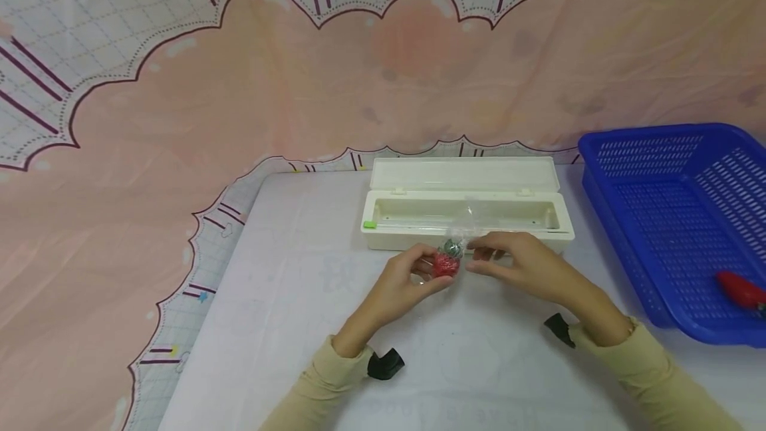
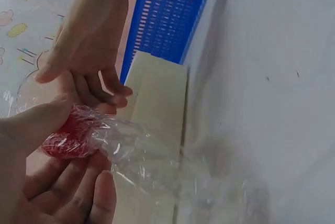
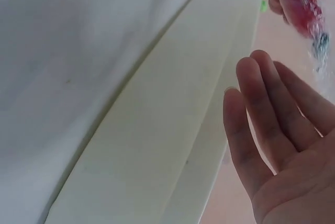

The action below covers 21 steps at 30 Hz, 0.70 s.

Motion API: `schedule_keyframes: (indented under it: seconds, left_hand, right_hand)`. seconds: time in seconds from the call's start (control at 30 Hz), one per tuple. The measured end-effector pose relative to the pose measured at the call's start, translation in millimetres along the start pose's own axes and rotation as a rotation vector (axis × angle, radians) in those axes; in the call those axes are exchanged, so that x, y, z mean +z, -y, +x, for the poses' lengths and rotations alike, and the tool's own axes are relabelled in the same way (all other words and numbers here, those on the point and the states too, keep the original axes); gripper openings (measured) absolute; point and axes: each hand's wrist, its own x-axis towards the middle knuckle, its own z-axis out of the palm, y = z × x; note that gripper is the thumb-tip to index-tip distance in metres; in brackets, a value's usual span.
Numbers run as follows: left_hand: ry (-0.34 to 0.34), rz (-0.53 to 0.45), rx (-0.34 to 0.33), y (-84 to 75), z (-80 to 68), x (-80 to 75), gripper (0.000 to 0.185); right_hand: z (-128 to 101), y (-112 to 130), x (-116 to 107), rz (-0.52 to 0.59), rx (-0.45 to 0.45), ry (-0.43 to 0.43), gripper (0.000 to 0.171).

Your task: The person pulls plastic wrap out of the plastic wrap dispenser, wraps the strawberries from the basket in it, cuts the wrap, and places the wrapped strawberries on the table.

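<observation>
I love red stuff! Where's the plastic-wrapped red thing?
In the head view, the wrapped red thing is right of centre, in the left hand, near the white box.

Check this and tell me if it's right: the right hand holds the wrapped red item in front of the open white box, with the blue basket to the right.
Wrong hand: the head view shows the left hand holding the wrapped red item in front of the open white box, with the blue basket to the right.

Right of the box (image 1: 463,177), a pepper (image 1: 741,290) is being cradled in the basket (image 1: 661,208)! Before the box, a bundle (image 1: 446,265) is being held by the left hand (image 1: 396,288).
</observation>
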Motion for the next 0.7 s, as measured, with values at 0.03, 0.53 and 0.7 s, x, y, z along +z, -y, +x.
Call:
schedule_keyframes:
  seconds: [0.03,0.53,0.7]
  left_hand:
    - [-0.003,-0.013,-0.009,-1.4,0.4,0.7,0.035]
    - [0.012,-0.05,-0.016,-13.1,5.7,5.9,0.032]
    - [0.011,-0.078,-0.039,-14.6,4.9,2.8,0.034]
  right_hand:
    - [1,1,0,0.013,-0.011,-0.005,0.039]
    - [9,10,4,0.185,-0.109,-0.029,0.007]
    - [10,12,3,0.215,-0.113,-0.024,0.011]
